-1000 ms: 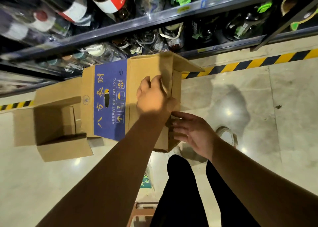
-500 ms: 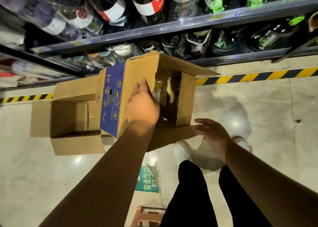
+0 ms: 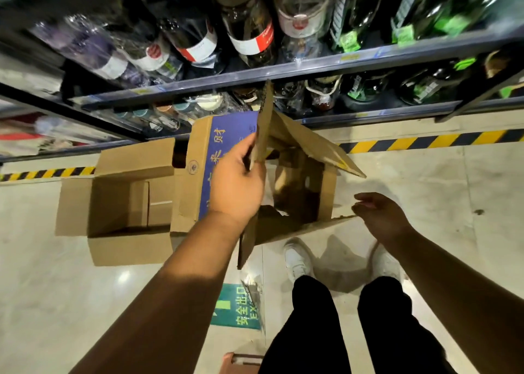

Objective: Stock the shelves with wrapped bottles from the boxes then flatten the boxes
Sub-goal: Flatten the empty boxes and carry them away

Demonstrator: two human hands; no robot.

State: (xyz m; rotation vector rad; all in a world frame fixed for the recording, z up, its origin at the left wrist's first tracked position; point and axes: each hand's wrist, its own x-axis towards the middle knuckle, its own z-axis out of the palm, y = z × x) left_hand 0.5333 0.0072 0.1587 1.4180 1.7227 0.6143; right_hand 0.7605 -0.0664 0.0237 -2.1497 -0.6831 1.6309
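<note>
A brown cardboard box [image 3: 300, 203] with a blue printed side hangs in the air in front of the shelves, its end flaps spread open toward me. My left hand [image 3: 236, 185] pinches one upright flap of that box between thumb and fingers. My right hand [image 3: 378, 215] hovers by the lower flap's right tip with fingers loosely curled, holding nothing. A second open cardboard box [image 3: 119, 203] lies on its side on the floor to the left. Wrapped bottles [image 3: 249, 33] fill the shelves above.
Metal shelf rails [image 3: 312, 67] run across the top. Yellow-black hazard tape [image 3: 425, 142] marks the floor under the shelves. A green exit sticker [image 3: 235, 308] lies on the pale tile floor. My white shoes [image 3: 296, 260] stand just below the held box.
The held box's end flaps have come open. My left hand moved from pressing the box side to pinching an upright flap. My right hand drew back from the box's end.
</note>
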